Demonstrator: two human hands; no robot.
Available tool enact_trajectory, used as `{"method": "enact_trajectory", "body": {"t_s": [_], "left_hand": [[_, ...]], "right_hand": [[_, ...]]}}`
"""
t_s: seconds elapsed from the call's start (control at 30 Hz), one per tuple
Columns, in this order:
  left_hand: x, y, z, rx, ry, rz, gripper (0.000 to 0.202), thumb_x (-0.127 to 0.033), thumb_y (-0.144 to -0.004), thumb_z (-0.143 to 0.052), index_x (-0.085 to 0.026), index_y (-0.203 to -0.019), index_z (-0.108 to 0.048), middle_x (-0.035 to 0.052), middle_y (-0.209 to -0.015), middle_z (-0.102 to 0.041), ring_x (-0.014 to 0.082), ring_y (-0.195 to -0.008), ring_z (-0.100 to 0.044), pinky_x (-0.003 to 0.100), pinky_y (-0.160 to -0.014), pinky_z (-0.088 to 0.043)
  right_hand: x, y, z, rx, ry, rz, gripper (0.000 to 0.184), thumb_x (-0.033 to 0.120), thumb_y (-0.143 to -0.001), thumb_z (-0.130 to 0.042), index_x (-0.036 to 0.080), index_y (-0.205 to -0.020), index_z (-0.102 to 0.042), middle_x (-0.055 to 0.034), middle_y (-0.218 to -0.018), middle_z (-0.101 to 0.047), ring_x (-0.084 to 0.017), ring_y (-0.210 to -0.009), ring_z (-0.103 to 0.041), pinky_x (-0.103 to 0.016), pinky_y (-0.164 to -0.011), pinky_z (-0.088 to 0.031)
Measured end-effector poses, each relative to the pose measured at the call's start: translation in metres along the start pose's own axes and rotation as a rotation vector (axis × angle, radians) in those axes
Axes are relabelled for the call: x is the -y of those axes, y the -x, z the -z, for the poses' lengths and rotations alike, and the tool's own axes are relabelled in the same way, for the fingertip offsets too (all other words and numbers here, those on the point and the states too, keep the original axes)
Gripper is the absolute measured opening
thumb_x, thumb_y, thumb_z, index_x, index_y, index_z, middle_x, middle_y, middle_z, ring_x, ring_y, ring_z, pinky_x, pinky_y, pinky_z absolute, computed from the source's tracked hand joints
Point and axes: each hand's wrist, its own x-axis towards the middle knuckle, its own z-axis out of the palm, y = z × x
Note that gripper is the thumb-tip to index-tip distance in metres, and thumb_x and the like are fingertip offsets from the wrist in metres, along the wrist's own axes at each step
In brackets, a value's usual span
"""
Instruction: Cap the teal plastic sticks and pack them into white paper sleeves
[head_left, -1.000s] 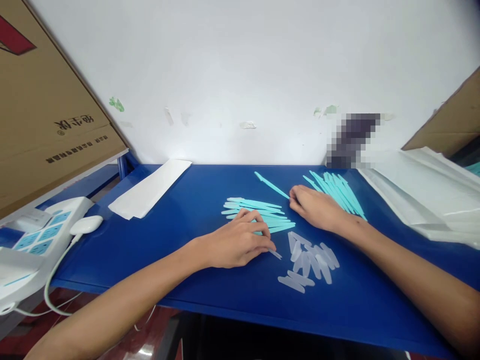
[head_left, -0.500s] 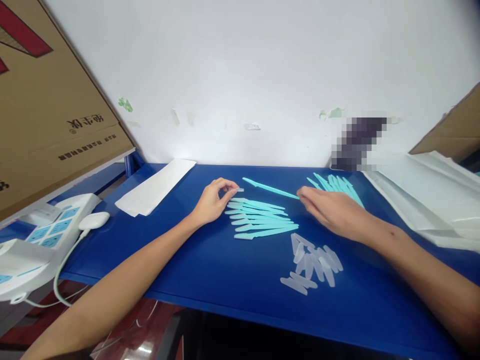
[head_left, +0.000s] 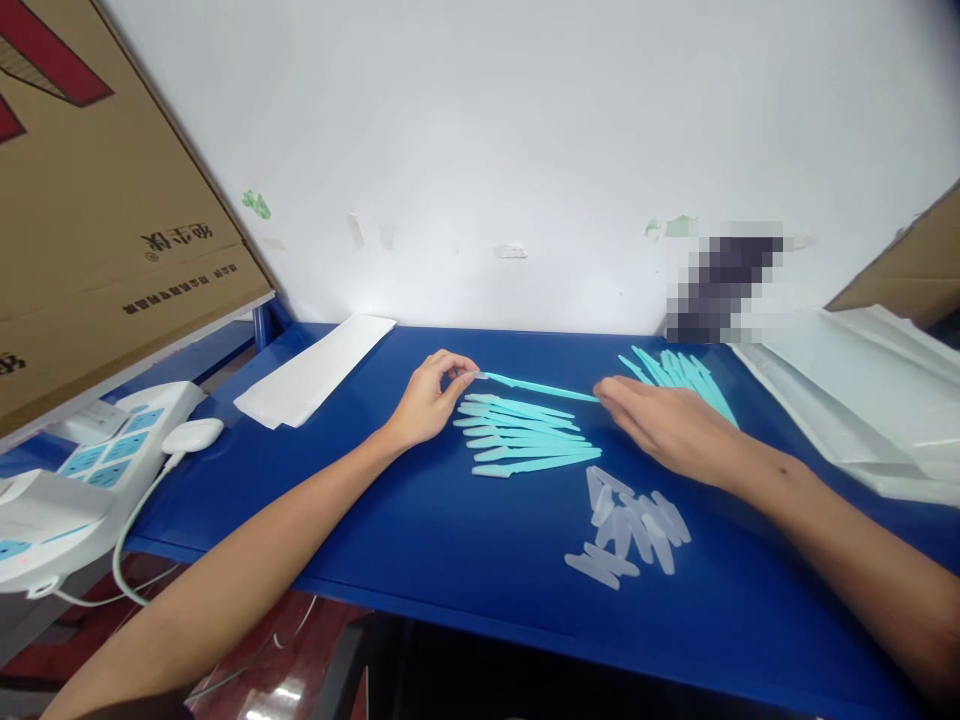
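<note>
Between the thumb and fingers of my left hand (head_left: 431, 398) is a small clear blade cap (head_left: 481, 376). My right hand (head_left: 652, 412) pinches the handle end of a turquoise eyebrow razor (head_left: 546, 389), whose blade end points left and meets the cap. I cannot tell how far the blade is inside it. Below, several turquoise razors with caps on their blade ends (head_left: 551, 464) lie in a fanned row. Loose clear caps (head_left: 640, 538) are scattered nearer me. Behind my right hand lies a pile of turquoise razors (head_left: 679, 370), partly covered by it.
A blue table (head_left: 420, 540) stands against a white wall. White folded paper (head_left: 315, 370) lies at the left, near a power strip (head_left: 112, 470) with a plugged-in charger and cable. Clear plastic bags (head_left: 862, 400) are at the right. A large carton (head_left: 112, 200) leans at the left.
The razor's blade end has come down and left to meet the cap in my left hand; a gap separated them before. The view has shifted slightly.
</note>
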Motion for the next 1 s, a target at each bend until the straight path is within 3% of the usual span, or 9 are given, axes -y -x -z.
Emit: {"method": "enact_trajectory", "body": {"t_s": [0.27,0.43,0.57,0.67,0.73,0.83,0.93,1.0], "left_hand": [[0.0,0.001,-0.003,-0.004,0.005,-0.012,0.021,-0.036,-0.099,-0.055,-0.02,-0.1,-0.068,0.0052,-0.097,-0.066,0.0192,-0.09,-0.06,0.035,-0.084,-0.047],[-0.008,0.002,-0.005,0.079,-0.052,-0.111,0.018,-0.029,-0.1,-0.054,-0.02,-0.098,-0.069,0.004,-0.095,-0.069,0.0191,-0.09,-0.058,0.037,-0.088,-0.045],[-0.011,0.002,0.001,0.114,-0.121,-0.142,0.019,-0.033,-0.098,-0.057,-0.021,-0.097,-0.072,0.0052,-0.097,-0.069,0.0211,-0.092,-0.056,0.039,-0.088,-0.045],[-0.012,0.003,0.004,0.168,-0.173,-0.159,0.019,-0.038,-0.095,-0.062,-0.023,-0.099,-0.073,0.0057,-0.105,-0.066,0.0229,-0.098,-0.054,0.041,-0.092,-0.044],[-0.011,0.002,0.005,0.175,-0.189,-0.147,0.024,-0.041,-0.095,-0.062,-0.024,-0.108,-0.072,0.0058,-0.108,-0.065,0.0231,-0.101,-0.054,0.041,-0.093,-0.044],[-0.003,-0.003,0.009,0.087,-0.246,-0.116,0.03,-0.042,-0.098,-0.055,-0.022,-0.113,-0.071,0.0064,-0.105,-0.064,0.023,-0.1,-0.055,0.041,-0.095,-0.044],[0.014,-0.012,0.025,-0.014,-0.454,-0.067,0.035,-0.041,-0.099,-0.049,-0.019,-0.112,-0.072,0.0097,-0.106,-0.064,0.0268,-0.104,-0.055,0.045,-0.099,-0.043],[0.03,-0.016,0.045,-0.047,-0.649,0.033,0.04,-0.043,-0.097,-0.048,-0.018,-0.12,-0.07,0.0144,-0.118,-0.062,0.033,-0.115,-0.051,0.05,-0.102,-0.041]], "right_hand": [[0.002,-0.001,0.0,-0.001,0.026,-0.011,0.019,0.031,-0.104,-0.028,0.024,-0.092,-0.041,-0.0007,-0.081,-0.056,-0.015,-0.056,-0.044,-0.031,-0.053,-0.025],[0.017,-0.005,0.002,0.012,0.063,-0.008,0.025,0.032,-0.104,-0.026,0.023,-0.091,-0.045,-0.0017,-0.082,-0.056,-0.014,-0.052,-0.039,-0.031,-0.051,-0.023],[0.021,-0.007,0.0,-0.075,-0.019,0.006,0.033,0.04,-0.106,-0.026,0.023,-0.1,-0.054,-0.0059,-0.096,-0.062,-0.019,-0.077,-0.057,-0.034,-0.068,-0.037],[0.016,-0.007,0.001,-0.148,-0.1,-0.044,0.033,0.05,-0.103,-0.036,0.023,-0.103,-0.056,-0.0075,-0.106,-0.062,-0.025,-0.096,-0.057,-0.041,-0.084,-0.038],[0.016,-0.006,0.005,-0.179,-0.199,-0.099,0.036,0.055,-0.1,-0.04,0.022,-0.094,-0.054,-0.0075,-0.1,-0.062,-0.024,-0.091,-0.056,-0.038,-0.078,-0.04],[0.025,-0.009,0.014,-0.173,-0.318,-0.137,0.04,0.058,-0.098,-0.041,0.022,-0.086,-0.051,-0.0063,-0.091,-0.061,-0.019,-0.075,-0.053,-0.033,-0.066,-0.04],[0.039,-0.02,0.023,0.008,-0.29,-0.084,0.049,0.066,-0.092,-0.047,0.022,-0.11,-0.059,-0.0095,-0.109,-0.063,-0.021,-0.082,-0.059,-0.035,-0.07,-0.045],[0.048,-0.034,0.026,0.161,-0.233,-0.024,0.076,0.073,-0.083,-0.055,0.024,-0.14,-0.049,-0.014,-0.13,-0.058,-0.031,-0.105,-0.06,-0.043,-0.082,-0.049]]}}
